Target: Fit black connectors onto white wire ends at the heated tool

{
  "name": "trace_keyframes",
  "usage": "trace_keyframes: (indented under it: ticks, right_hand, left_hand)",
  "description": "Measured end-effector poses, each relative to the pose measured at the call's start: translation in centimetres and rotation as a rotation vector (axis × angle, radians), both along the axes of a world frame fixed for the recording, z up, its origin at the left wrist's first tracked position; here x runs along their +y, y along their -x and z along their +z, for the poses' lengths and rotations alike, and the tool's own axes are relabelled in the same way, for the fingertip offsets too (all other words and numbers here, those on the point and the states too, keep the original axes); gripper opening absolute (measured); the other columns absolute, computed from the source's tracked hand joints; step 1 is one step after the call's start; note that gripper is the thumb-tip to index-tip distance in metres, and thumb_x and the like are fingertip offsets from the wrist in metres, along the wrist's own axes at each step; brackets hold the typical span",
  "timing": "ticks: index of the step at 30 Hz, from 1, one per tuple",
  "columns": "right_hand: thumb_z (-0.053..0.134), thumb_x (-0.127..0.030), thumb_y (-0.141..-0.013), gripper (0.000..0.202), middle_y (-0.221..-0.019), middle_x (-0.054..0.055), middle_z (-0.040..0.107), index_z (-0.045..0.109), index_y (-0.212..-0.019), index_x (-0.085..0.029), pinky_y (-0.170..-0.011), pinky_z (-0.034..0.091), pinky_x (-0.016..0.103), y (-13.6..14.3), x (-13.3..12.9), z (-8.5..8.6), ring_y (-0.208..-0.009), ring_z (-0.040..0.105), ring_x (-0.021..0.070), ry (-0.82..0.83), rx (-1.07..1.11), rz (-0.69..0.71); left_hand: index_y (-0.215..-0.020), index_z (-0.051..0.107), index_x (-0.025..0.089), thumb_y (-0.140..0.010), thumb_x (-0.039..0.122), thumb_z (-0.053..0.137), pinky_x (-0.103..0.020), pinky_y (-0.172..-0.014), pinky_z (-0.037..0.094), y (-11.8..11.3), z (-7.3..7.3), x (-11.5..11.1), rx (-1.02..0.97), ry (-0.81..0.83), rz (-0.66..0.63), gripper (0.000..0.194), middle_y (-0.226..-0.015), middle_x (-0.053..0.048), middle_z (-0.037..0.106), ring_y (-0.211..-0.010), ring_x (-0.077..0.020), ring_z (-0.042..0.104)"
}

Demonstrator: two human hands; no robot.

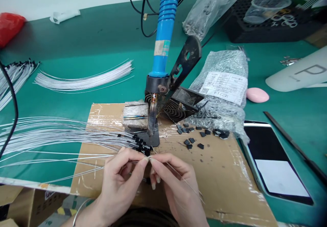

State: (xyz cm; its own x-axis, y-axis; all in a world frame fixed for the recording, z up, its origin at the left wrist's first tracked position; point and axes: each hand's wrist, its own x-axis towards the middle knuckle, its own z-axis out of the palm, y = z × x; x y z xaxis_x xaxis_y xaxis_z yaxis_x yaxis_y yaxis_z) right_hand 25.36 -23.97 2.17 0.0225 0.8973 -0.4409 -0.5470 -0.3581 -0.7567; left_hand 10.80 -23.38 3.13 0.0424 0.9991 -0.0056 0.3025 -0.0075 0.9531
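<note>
My left hand (122, 177) pinches a thin white wire between thumb and forefinger. My right hand (177, 182) is closed too, its thumb and forefinger meeting the left fingertips at the wire's end. A fine strand (184, 180) runs from the right fingers down across the hand. The exact join between the fingertips is too small to make out. Just beyond the hands lies a bundle of white wires (102, 136) with black ends (141, 143). A blue-handled soldering iron (162, 32) rests tip down in its black stand (187, 58), above a worn sponge block (135, 116).
Small black pieces (191, 140) lie on the cardboard sheet (217, 182). A phone (276, 141), dark tweezers-like tool (293, 141), pink egg-shaped object (257, 94) and bubble-wrap bag (219, 66) are to the right. Another wire bundle (84, 80) lies at the back left.
</note>
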Motion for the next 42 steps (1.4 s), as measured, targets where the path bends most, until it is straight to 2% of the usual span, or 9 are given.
trace_keyframes:
  ticks: [5,12,16,22,28,34,42]
  right_hand:
    - [0.093,-0.044,-0.080,0.025,-0.057,-0.001,0.066,0.084,-0.074,-0.021,-0.054,0.045,0.023,-0.8,0.2,-0.5,-0.053,0.056,0.0107,-0.018,0.025,0.073]
    - [0.095,-0.045,-0.074,0.031,-0.054,0.000,0.064,0.081,-0.066,-0.018,-0.052,0.042,0.025,-1.7,1.0,0.8,-0.051,0.054,0.0113,0.058,-0.017,0.140]
    - [0.097,-0.047,-0.071,0.033,-0.054,-0.001,0.064,0.082,-0.066,-0.019,-0.051,0.043,0.024,-2.0,1.1,0.8,-0.050,0.054,0.0110,0.076,-0.013,0.151]
    - [0.096,-0.049,-0.074,0.032,-0.059,0.000,0.067,0.086,-0.074,-0.019,-0.054,0.044,0.026,-1.8,0.8,0.7,-0.053,0.056,0.0118,0.048,-0.012,0.124]
    - [0.095,-0.046,-0.076,0.029,-0.057,-0.001,0.066,0.085,-0.072,-0.019,-0.055,0.043,0.025,-1.3,0.6,0.3,-0.053,0.055,0.0109,0.044,0.038,0.078]
    - [0.091,-0.042,-0.084,0.022,-0.059,-0.001,0.065,0.087,-0.079,-0.022,-0.055,0.046,0.023,-0.7,0.1,-1.0,-0.053,0.054,0.0096,-0.017,0.136,0.053]
    - [0.089,-0.042,-0.087,0.020,-0.061,-0.001,0.065,0.086,-0.079,-0.023,-0.056,0.047,0.023,-0.6,-0.1,-0.9,-0.054,0.056,0.0099,-0.036,0.153,0.056]
  left_hand:
    - [-0.087,0.077,0.024,-0.103,0.021,0.066,-0.026,-0.059,0.041,0.2,0.1,-0.1,0.005,0.020,-0.044,0.020,-0.073,-0.001,0.070,-0.064,-0.0156,0.053]
    - [-0.087,0.076,0.022,-0.104,0.022,0.064,-0.028,-0.061,0.042,0.5,0.2,0.1,0.050,0.014,-0.108,0.021,-0.071,-0.002,0.064,-0.066,-0.0168,0.053]
    - [-0.086,0.075,0.021,-0.104,0.023,0.064,-0.027,-0.058,0.040,0.4,0.2,0.1,0.058,0.007,-0.111,0.021,-0.072,-0.002,0.065,-0.064,-0.0161,0.053]
    - [-0.088,0.075,0.021,-0.105,0.023,0.063,-0.026,-0.055,0.038,0.1,-0.2,-0.1,0.047,0.020,-0.053,0.020,-0.073,0.000,0.063,-0.059,-0.0137,0.048]
    - [-0.088,0.074,0.021,-0.102,0.018,0.066,-0.025,-0.053,0.037,-0.2,-0.2,-0.2,0.085,-0.052,-0.027,0.017,-0.066,0.002,0.058,-0.057,-0.0126,0.044]
    - [-0.089,0.074,0.022,-0.103,0.018,0.066,-0.024,-0.054,0.038,-0.5,-0.5,-0.2,0.067,-0.048,-0.007,0.017,-0.068,0.002,0.059,-0.056,-0.0122,0.045]
    - [-0.089,0.076,0.021,-0.103,0.021,0.067,-0.024,-0.054,0.039,-0.3,-0.7,-0.3,0.051,-0.027,0.011,0.017,-0.069,0.001,0.061,-0.057,-0.0126,0.047]
